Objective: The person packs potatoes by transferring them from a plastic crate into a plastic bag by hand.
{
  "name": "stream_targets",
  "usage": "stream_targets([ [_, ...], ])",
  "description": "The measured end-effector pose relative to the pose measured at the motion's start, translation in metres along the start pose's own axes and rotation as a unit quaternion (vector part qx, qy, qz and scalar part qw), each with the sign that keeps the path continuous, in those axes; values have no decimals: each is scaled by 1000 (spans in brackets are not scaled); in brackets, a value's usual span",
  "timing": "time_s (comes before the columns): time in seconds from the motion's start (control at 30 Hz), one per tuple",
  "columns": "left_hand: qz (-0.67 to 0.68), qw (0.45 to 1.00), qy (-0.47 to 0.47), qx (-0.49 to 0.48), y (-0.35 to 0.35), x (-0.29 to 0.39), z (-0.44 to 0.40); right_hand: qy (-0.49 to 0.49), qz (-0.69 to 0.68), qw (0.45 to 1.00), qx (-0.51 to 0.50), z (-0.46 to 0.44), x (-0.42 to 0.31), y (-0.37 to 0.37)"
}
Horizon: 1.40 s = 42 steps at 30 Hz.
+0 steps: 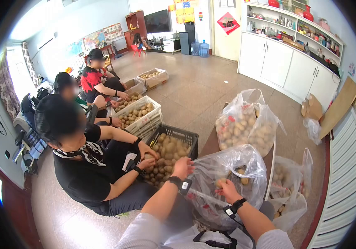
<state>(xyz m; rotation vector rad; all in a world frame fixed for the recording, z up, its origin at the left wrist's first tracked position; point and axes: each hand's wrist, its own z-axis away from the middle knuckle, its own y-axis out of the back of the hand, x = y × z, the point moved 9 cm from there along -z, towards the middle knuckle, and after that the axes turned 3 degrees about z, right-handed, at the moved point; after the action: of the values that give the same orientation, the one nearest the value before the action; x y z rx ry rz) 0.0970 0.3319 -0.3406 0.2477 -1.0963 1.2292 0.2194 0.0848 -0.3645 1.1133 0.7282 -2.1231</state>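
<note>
A clear plastic bag [252, 166] lies open before me, a few round tan-brown pieces of produce [244, 181] showing inside. They look like potatoes or kiwifruit; I cannot tell which. My left hand [183, 167] has its fingers closed on the bag's left edge, beside the black crate [195, 143] full of the same produce. At the bag's mouth, my right hand [230, 191] grips one tan-brown piece [220, 183] between thumb and fingers. Behind the open bag stands another clear bag [244, 126], filled with such pieces.
A person in black [78, 166] sits at my left with both hands in the black crate. Two more people sit beyond, by a white crate [155, 114] and cartons [159, 83] of produce. More filled bags [288, 182] stand at my right, near a white slatted panel [346, 166].
</note>
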Motion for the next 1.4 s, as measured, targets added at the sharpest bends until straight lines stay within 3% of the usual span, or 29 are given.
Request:
stream_targets([
  [0.17, -148, 977, 49, -143, -56, -22, 29, 22, 42, 998, -39, 0, -24, -31],
  [0.27, -240, 950, 89, -178, -70, -39, 42, 59, 65, 995, -42, 5, -43, -47],
  [0.5, -222, 918, 140, -298, -81, -60, 45, 157, 121, 979, -55, -1, -50, -56],
  [0.63, -184, 938, 136, -260, -75, -55, 40, 224, 212, 951, 4, -16, -31, -23],
  [0.7, -106, 968, 96, -207, -68, -46, 33, 246, 371, 889, 104, -10, -33, 0],
  [0.73, -106, 968, 96, -207, -68, -44, 33, 247, 371, 889, 104, -11, -31, 10],
  [0.8, -59, 979, 78, -177, -62, -34, 32, 215, 495, 826, 165, -15, -26, 36],
  [0.93, -17, 985, 78, -150, -52, -32, 19, 202, 570, 771, 200, -18, -23, 65],
  [1.0, 12, 995, 74, -60, -42, -19, 28, 204, 576, 733, 300, -14, -25, 84],
  [1.1, 48, 995, 59, -57, -31, -20, 13, 128, 635, 711, 276, -18, -26, 93],
  [1.3, 77, 996, 32, -26, -8, -10, 6, 129, 691, 669, 241, -36, -10, 109],
  [1.4, 82, 996, 22, 1, 6, -9, -1, 83, 672, 696, 237, -20, -21, 106],
])
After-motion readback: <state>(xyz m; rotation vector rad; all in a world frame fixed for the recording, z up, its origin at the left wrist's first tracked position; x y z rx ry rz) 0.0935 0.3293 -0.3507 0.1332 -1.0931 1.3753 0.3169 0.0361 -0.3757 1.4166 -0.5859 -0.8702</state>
